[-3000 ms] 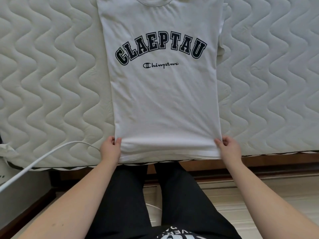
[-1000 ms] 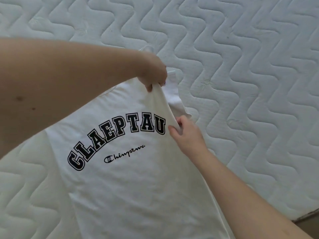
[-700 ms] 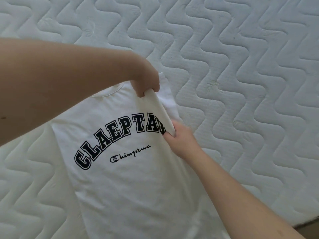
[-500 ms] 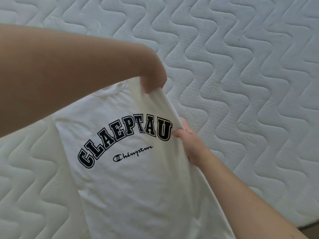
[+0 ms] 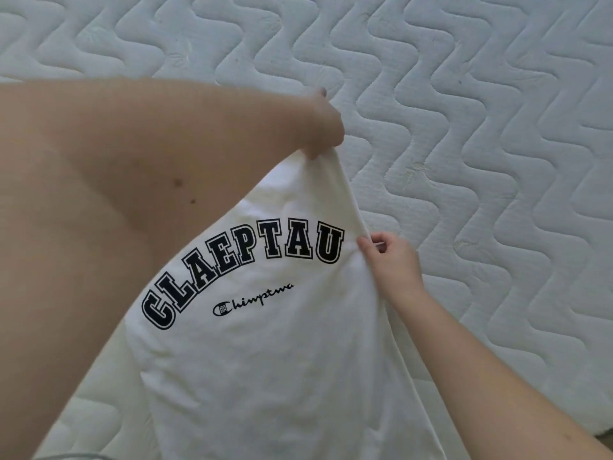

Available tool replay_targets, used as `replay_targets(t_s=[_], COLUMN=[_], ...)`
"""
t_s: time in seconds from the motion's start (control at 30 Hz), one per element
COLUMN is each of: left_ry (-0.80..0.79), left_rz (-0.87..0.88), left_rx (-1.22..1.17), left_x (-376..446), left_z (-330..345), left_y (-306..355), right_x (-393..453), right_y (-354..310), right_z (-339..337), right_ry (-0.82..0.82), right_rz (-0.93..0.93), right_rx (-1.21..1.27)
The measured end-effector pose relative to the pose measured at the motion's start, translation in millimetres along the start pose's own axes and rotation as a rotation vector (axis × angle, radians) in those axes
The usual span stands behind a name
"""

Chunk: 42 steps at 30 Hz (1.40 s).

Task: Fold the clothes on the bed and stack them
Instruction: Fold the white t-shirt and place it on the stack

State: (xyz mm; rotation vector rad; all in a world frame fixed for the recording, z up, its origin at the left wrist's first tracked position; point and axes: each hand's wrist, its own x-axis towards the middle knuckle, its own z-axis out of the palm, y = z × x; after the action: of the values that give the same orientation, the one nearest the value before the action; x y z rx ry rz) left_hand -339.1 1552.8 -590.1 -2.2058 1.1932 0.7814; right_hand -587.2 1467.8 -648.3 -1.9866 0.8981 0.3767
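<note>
A white T-shirt (image 5: 272, 360) with black arched lettering lies print-up on the quilted mattress (image 5: 464, 127). My left hand (image 5: 323, 127) reaches across from the left and pinches the shirt's right shoulder, lifting that corner off the bed. My right hand (image 5: 391, 260) grips the shirt's right side edge just beside the last letter of the print. The fabric runs taut between the two hands. My left forearm hides the collar and the shirt's left shoulder.
The white quilted mattress with wavy stitching fills the frame behind and to the right of the shirt. A sliver of the bed's near edge (image 5: 605, 443) shows at the bottom right corner.
Three seconds ago both hands held the hem at the bed's edge. Over the last second my left hand has lifted the right shoulder higher and the right hand has stayed on the side edge.
</note>
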Motion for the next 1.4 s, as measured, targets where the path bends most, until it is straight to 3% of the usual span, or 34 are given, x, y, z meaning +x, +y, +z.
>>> replay_targets(t_s=[0.13, 0.27, 0.4, 0.5, 0.63, 0.7, 0.77, 0.87, 0.97, 1.07, 1.23, 1.4], left_ry=[0.202, 0.395, 0.483, 0.512, 0.665, 0.622, 0.496, 0.448, 0.484, 0.514, 0.493, 0.415], left_rz=[-0.076, -0.310, -0.404, -0.322, 0.013, 0.139, 0.152, 0.059, -0.004, -0.030, -0.152, -0.280], left_rx=[0.184, -0.317, -0.596, -0.535, -0.324, -0.287, -0.249, -0.247, -0.271, -0.372, -0.458, -0.535], left_x=[7, 10, 1, -19, -54, -67, -74, -76, -86, -111, -170, -241], left_z=[16, 34, 58, 88, 124, 142, 160, 167, 167, 180, 238, 306], left_y=[-13, -18, -18, -14, 34, 70, 95, 107, 113, 117, 110, 122], right_x=[2, 5, -1, -12, -33, -44, -53, -69, -91, -112, -132, -160], right_y=[9, 6, 5, 9, 28, 44, 59, 81, 100, 113, 131, 162], right_z=[6, 11, 15, 10, -12, -22, -28, -35, -35, -33, -38, -54], right_ry=[0.071, 0.158, 0.206, 0.144, -0.224, -0.364, -0.381, -0.208, -0.113, -0.180, -0.376, -0.323], right_rz=[-0.040, 0.006, -0.013, -0.058, 0.010, 0.033, 0.033, 0.049, 0.012, 0.055, 0.107, 0.168], right_rx=[-0.148, -0.239, -0.273, -0.160, -0.197, -0.257, -0.283, -0.444, -0.366, -0.278, -0.505, -0.436])
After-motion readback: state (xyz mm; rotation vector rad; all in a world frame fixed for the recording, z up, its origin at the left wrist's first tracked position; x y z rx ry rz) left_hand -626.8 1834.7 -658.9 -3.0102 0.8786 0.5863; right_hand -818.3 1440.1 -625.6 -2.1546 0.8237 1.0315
